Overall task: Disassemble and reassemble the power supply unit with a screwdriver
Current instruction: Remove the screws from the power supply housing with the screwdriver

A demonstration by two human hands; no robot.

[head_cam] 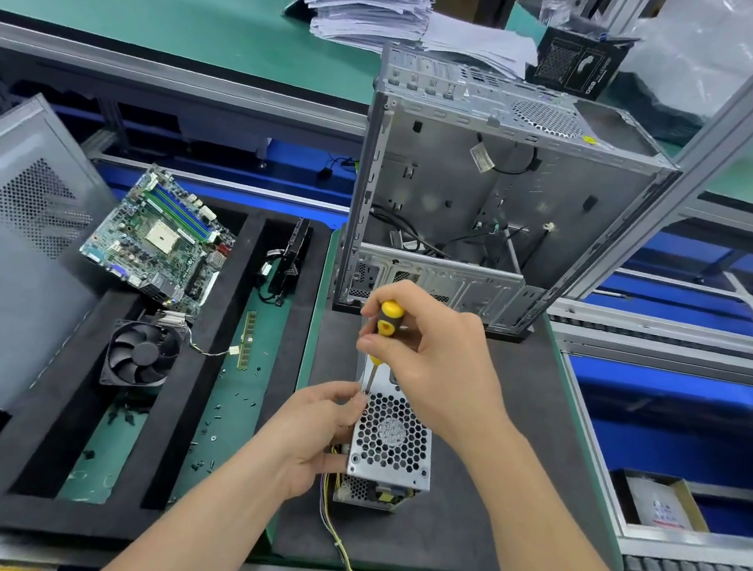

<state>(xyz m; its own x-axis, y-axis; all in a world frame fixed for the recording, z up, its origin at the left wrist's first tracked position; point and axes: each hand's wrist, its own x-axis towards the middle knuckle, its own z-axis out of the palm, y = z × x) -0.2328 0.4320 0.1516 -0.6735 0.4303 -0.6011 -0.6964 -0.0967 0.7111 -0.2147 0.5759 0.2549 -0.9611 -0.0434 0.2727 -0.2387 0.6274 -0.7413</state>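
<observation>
One power supply unit (390,445) on black mat (481,505), fan grille up. Right hand (432,351) grips the one screwdriver (387,321), tip at the unit's far-left corner; left hand (317,432), fingers curled, holds that corner. Behind: one open computer case (491,195). Foam tray (215,338): one motherboard (161,235), one fan (142,353)

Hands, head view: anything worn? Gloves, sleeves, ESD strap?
Nothing worn. The left hand and right hand are bare: no gloves, rings, watch or wrist strap in view. Both forearms are uncovered down to the frame edge, and no sleeve shows.
</observation>
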